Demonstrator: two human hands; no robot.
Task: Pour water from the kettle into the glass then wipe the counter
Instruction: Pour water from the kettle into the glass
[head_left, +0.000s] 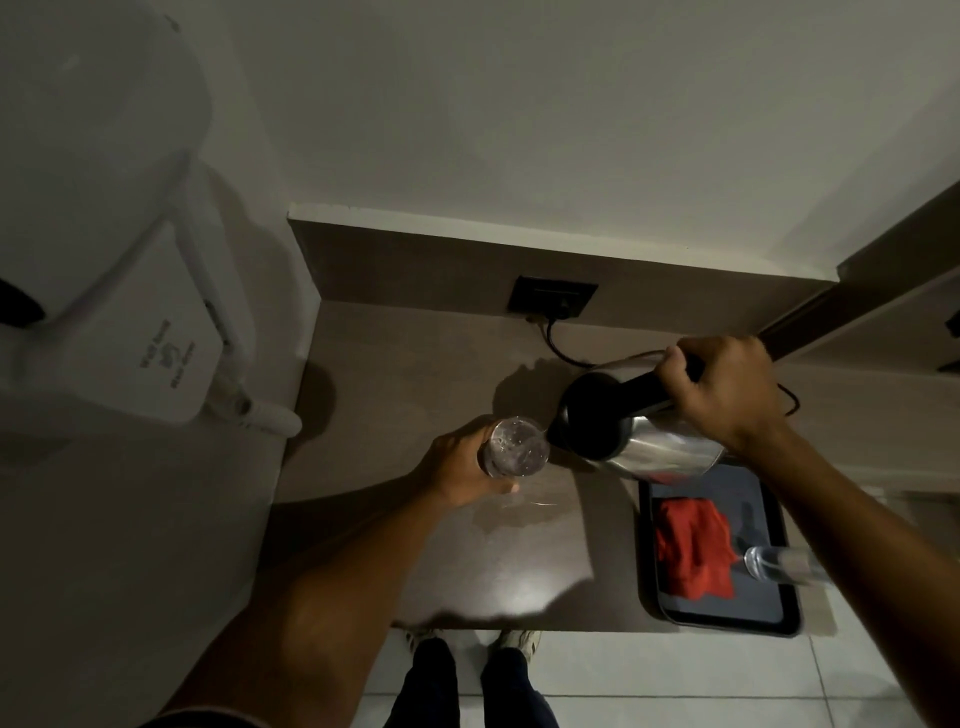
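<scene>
My right hand (727, 389) grips the black handle of a steel kettle (649, 441), which is tilted left with its spout at the rim of a clear glass (514, 447). My left hand (457, 462) holds that glass just above the brown counter (415, 374); water and bubbles show inside it. A wet patch (524, 512) lies on the counter below the glass. A red cloth (693, 551) sits crumpled on a dark tray (727, 618) at the counter's right front.
A second clear glass (779, 564) lies on the tray beside the cloth. A black wall socket (551, 297) with a cord is at the back. A white appliance (130, 312) stands to the left. The counter's front edge is near my feet.
</scene>
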